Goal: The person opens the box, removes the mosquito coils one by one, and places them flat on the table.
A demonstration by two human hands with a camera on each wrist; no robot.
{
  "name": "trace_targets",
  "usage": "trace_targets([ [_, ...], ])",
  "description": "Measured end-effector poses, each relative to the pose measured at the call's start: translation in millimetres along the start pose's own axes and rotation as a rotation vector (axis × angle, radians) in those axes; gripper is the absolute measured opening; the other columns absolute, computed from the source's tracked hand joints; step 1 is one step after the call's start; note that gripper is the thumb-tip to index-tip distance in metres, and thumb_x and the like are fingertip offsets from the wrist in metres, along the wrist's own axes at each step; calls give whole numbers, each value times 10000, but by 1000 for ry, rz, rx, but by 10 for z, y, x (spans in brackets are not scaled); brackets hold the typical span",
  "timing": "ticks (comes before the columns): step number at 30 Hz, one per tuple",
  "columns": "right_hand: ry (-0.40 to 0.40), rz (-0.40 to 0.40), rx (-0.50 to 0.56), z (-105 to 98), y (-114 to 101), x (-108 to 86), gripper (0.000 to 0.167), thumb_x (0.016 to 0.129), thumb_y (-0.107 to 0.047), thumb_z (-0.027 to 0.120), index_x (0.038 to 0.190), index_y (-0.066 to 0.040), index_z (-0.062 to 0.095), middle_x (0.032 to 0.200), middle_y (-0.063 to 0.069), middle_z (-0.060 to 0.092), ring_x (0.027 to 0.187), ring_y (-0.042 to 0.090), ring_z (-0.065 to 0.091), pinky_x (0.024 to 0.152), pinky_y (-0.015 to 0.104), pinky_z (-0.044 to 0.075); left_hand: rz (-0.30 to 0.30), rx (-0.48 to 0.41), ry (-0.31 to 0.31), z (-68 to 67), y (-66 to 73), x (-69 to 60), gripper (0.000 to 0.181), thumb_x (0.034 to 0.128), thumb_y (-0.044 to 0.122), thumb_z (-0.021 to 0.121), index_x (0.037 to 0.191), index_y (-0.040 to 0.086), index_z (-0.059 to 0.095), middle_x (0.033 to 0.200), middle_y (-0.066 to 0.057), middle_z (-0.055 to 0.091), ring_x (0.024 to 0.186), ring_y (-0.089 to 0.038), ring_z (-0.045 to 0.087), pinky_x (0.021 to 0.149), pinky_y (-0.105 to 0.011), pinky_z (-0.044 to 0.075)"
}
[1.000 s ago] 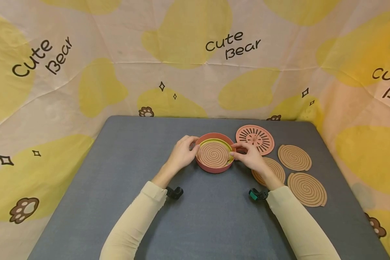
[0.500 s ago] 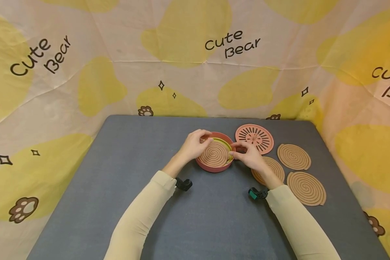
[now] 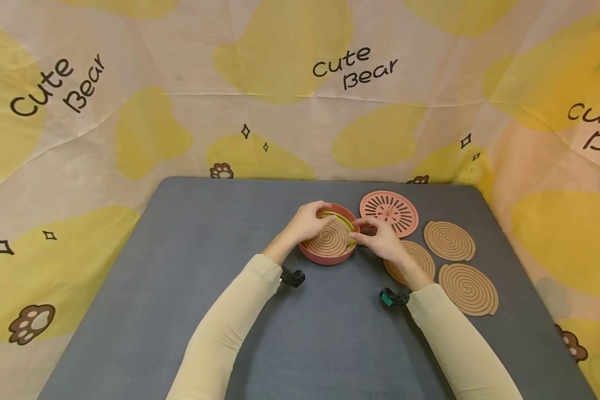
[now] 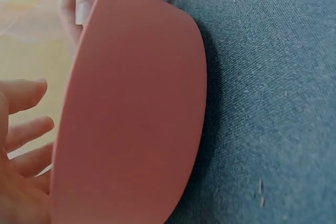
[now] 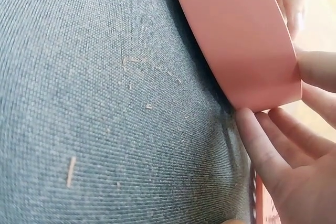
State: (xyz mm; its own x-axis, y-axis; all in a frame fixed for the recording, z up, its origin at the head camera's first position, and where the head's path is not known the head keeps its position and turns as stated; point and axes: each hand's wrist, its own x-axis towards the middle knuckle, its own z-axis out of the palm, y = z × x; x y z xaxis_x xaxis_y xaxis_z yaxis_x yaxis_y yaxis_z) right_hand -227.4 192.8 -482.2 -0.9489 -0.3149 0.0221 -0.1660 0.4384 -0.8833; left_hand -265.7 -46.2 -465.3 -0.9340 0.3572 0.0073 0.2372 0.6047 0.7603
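A round pink mosquito coil box (image 3: 325,260) stands on the table, with a brown mosquito coil (image 3: 326,238) lying inside over a yellow-green lining. Over its far left rim hovers my left hand (image 3: 307,222), thumb and fingers apart. In the left wrist view that hand's loosely bent fingers show beyond the box wall (image 4: 131,93); nothing is seen between them. My right hand (image 3: 382,240) grips the box's right side. The right wrist view has its thumb (image 5: 317,69) at the rim and fingers against the outer wall (image 5: 241,35). Part of the coil's far edge is hidden.
Behind the right hand lies a pink slotted lid (image 3: 397,210). Three more mosquito coils rest at the right: one partly under the right wrist (image 3: 412,256), one farther back (image 3: 449,240), one nearer (image 3: 468,289). Small brown crumbs dot the grey tablecloth (image 5: 105,129).
My left hand has left the box's left edge and moved right and away from me, over the far rim. The right hand keeps its grip; the box and coil stay in place.
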Motion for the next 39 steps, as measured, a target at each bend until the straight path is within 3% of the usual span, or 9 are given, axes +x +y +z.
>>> trace_targets([
  [6,-5,-3,10,15,-6,-7,448,961,-229,738,1316,23,629,1254,212,640,1149,370,618,916,458,521,-16,54,-38,44,2,38,461,1011,327,648,1403,91,599,1403,-109,601,1327,-266,530,1087,-436,423],
  [17,-13,19,33,18,-9,4,444,973,-164,717,1339,58,602,1282,265,615,1173,405,601,912,473,518,29,102,-63,62,-11,64,414,996,281,669,1337,48,638,1294,-126,661,1234,-278,593,1034,-428,463],
  [24,-33,37,32,-17,-322,-102,425,975,-81,692,1332,119,578,1287,329,593,1182,456,587,918,501,517,40,101,-79,84,-29,84,384,965,228,706,1304,53,662,1271,-111,670,1231,-263,594,1040,-410,458],
  [29,-33,22,13,-40,-452,-146,408,976,-79,689,1317,121,588,1275,331,598,1166,448,595,911,470,515,97,132,-75,81,-46,96,326,925,199,744,1224,73,721,1224,-95,655,1201,-283,578,1036,-440,445],
  [33,-36,8,12,-43,-448,-144,404,971,-78,695,1310,118,594,1268,325,602,1155,444,601,914,479,509,129,106,-73,77,-68,107,341,909,200,767,1225,82,724,1208,-82,641,1177,-266,579,1023,-431,452],
  [39,-35,10,18,-44,-424,-143,406,968,-79,702,1307,118,598,1274,328,599,1168,455,593,945,528,494,130,51,-75,81,-86,120,378,904,198,776,1258,86,705,1218,-75,630,1182,-236,582,1027,-391,456],
])
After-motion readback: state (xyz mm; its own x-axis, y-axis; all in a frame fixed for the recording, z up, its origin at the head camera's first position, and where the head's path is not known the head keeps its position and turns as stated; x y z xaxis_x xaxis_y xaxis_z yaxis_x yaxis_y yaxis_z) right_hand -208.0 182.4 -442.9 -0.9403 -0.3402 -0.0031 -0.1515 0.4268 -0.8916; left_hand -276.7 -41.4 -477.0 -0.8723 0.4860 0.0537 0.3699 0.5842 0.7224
